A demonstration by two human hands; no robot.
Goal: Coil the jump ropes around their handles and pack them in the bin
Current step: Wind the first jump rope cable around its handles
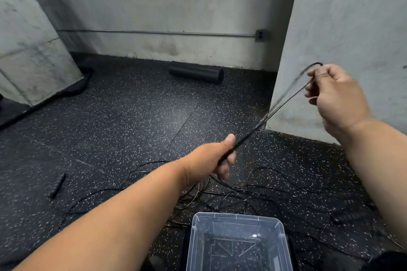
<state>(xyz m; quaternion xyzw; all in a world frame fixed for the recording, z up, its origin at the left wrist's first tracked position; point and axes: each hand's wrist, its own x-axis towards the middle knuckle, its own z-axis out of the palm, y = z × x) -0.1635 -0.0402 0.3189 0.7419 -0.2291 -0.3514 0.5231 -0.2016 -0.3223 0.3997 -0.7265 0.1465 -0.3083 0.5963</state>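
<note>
My left hand (217,157) grips the dark handle end of a thin black jump rope (284,103). The rope runs taut up and to the right, where my right hand (332,92) pinches a loop of it, blurred by motion. Loose rope cords (253,189) lie tangled on the floor under my hands. One black handle (57,185) lies on the floor at the left; another (345,218) lies at the right. A clear plastic bin (236,219) stands at the bottom centre with nothing inside.
Speckled black rubber floor (123,116) spreads all around. A black foam roller (196,75) lies against the back wall. A concrete pillar (343,28) rises at the right, close to my right hand. Another wall section (26,50) stands at the left.
</note>
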